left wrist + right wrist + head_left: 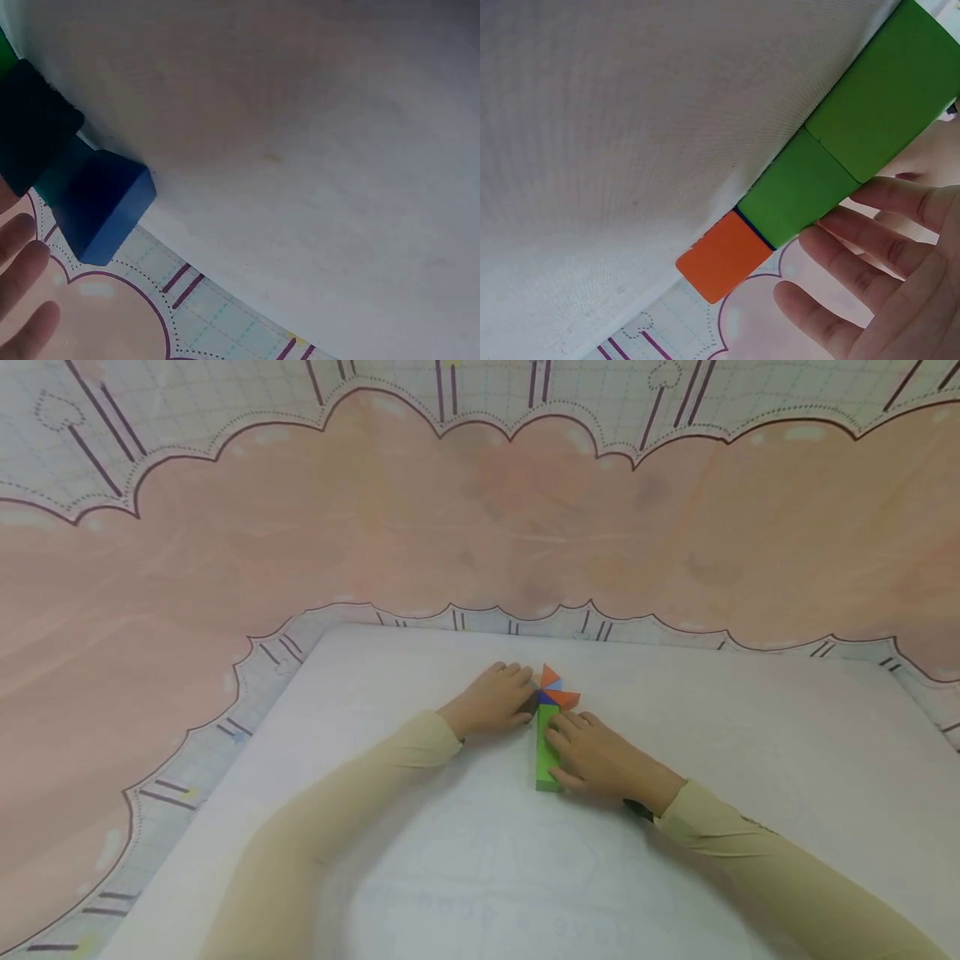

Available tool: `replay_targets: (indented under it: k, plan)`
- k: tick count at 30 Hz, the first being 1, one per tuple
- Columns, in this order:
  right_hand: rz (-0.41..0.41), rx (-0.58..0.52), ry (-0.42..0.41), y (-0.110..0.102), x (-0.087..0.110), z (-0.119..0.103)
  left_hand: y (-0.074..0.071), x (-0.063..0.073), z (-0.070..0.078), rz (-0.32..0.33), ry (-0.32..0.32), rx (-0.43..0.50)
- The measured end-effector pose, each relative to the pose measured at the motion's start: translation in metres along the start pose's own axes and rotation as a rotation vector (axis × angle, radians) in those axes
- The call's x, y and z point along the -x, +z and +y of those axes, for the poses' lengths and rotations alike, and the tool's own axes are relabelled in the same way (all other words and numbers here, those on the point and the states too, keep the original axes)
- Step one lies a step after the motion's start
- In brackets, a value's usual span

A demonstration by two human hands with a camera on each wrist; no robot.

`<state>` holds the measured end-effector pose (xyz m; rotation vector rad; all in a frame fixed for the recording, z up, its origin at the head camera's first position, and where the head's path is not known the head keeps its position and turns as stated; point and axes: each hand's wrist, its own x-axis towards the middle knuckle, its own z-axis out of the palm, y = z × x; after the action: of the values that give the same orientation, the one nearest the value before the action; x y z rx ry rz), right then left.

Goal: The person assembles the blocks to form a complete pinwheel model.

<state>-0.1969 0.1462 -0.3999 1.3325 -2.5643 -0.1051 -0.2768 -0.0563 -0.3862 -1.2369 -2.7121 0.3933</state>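
Observation:
Triangular blocks lie in a pinwheel shape on the white tabletop in the head view, among them an orange triangle (551, 675), a second orange triangle (567, 698) and a dark blue one (548, 698). Below them runs a green strip (547, 760); the right wrist view shows two green blocks (799, 187) end to end beside an orange block (724, 259). My right hand (596, 756) touches the strip's right side with extended fingers. My left hand (495, 700) rests at the pinwheel's left side, partly covering it. A blue block (101, 202) appears beyond its spread fingers (26, 277).
The white tabletop (420, 877) surrounds the blocks. Behind and left of it spreads a pink cloth (450, 527) with scalloped cloud outlines and striped patterns. The table's back edge lies a short way beyond the pinwheel.

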Motion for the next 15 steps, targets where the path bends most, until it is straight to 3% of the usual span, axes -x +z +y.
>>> replay_targets:
  k: [8, 15]
  plan:
    - [-0.024, -0.018, 0.010, -0.001, -0.001, -0.001, -0.007, 0.013, -0.002, -0.029, 0.005, -0.001]
    - [-0.055, -0.032, 0.026, 0.000, -0.001, -0.001, -0.009, 0.031, -0.012, 0.016, 0.105, 0.069]
